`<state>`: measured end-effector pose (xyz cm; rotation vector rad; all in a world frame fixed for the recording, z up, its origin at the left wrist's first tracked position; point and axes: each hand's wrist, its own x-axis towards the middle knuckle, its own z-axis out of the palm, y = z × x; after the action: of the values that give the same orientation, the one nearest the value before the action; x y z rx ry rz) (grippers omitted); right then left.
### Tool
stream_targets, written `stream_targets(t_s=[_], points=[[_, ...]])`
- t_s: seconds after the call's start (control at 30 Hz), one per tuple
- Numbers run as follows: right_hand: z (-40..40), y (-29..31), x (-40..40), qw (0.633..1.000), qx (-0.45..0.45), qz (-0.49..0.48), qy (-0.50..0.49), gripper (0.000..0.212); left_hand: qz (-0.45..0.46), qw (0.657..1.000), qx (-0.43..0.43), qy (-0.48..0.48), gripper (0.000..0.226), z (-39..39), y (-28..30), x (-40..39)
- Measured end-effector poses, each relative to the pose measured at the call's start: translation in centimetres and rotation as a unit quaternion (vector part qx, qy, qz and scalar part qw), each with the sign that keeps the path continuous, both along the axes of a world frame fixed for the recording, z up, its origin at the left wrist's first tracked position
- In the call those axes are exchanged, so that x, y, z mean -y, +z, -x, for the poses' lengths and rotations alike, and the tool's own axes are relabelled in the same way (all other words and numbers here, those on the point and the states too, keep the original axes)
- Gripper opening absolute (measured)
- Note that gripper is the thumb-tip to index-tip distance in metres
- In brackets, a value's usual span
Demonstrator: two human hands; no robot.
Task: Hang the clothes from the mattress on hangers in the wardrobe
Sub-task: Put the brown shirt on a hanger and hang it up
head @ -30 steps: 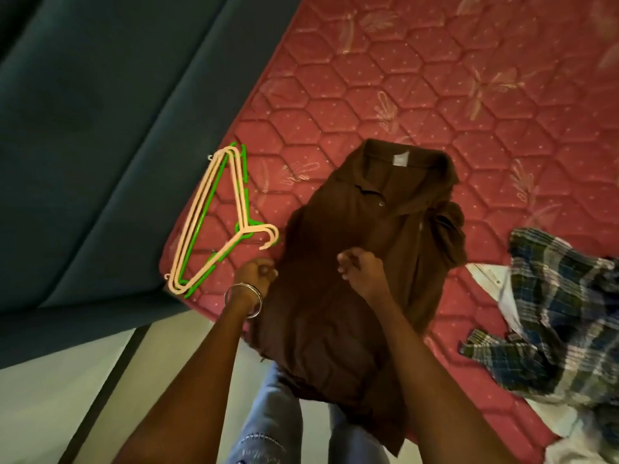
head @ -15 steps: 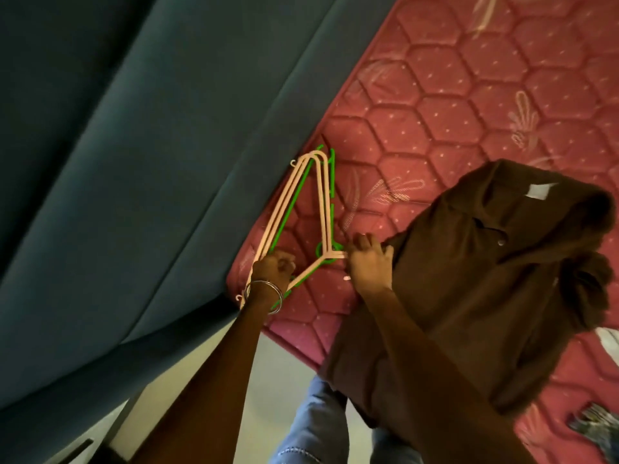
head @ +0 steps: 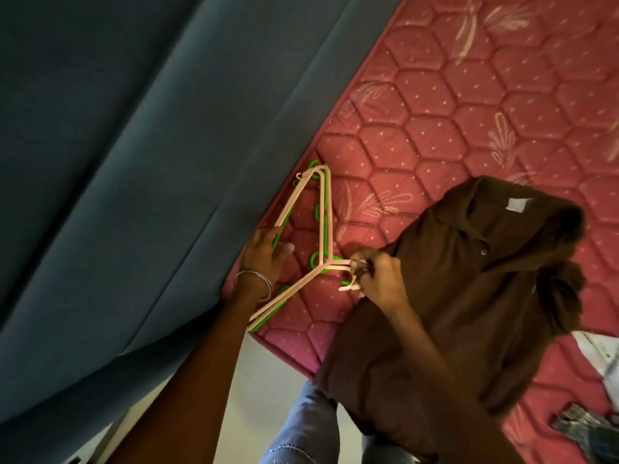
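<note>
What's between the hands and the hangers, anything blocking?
Nothing visible. The right hand already pinches the hooks of the stacked peach and green plastic hangers, and the left hand rests on their bar at the edge of the red quilted mattress. The brown collared shirt lies beside them, not over them.

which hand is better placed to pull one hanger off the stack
Right. The right hand already pinches the hook end of the peach hangers, beside the brown shirt. The left hand rests on the stack's far bar, better suited to steadying it.
</note>
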<state>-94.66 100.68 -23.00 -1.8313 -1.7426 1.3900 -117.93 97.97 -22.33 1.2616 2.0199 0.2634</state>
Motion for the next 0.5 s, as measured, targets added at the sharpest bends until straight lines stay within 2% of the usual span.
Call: stream_targets(t_s=[0.07,0.13,0.17,0.23,0.27,0.33,0.43,0.5], points=[[-1.5,1.6,-0.4,0.999,-0.018,-0.008,-0.038,0.025,-0.013,0.998,0.057,-0.034,0.078,-0.7,1.9,-0.8],[-3.6,3.3,-0.8,0.993,-0.065,-0.004,-0.095,0.028,-0.023,0.987,0.098,-0.122,0.074,-1.9,4.6,-1.9],[-4.9,4.2,-1.0,0.988,-0.093,-0.002,-0.126,0.028,0.001,0.978,0.107,-0.177,0.072,-2.7,5.8,-2.3],[-7.6,6.3,-1.5,0.972,-0.141,-0.002,-0.187,0.027,0.053,0.949,0.048,-0.308,0.061,-4.9,7.6,-2.9],[-9.0,7.5,-1.8,0.961,-0.168,-0.003,-0.218,0.026,0.048,0.937,-0.005,-0.347,0.051,-6.2,8.4,-3.0],[-11.9,9.8,-2.0,0.938,-0.221,-0.013,-0.266,0.022,-0.050,0.923,-0.078,-0.373,0.030,-9.2,9.7,-3.1],[-16.6,12.8,-1.6,0.912,-0.290,-0.011,-0.290,0.010,-0.165,0.907,-0.094,-0.376,0.024,-13.8,10.9,-3.3],[-20.6,13.6,-1.0,0.909,-0.322,0.000,-0.265,0.034,-0.217,0.897,-0.121,-0.365,0.028,-16.4,11.8,-3.7]])
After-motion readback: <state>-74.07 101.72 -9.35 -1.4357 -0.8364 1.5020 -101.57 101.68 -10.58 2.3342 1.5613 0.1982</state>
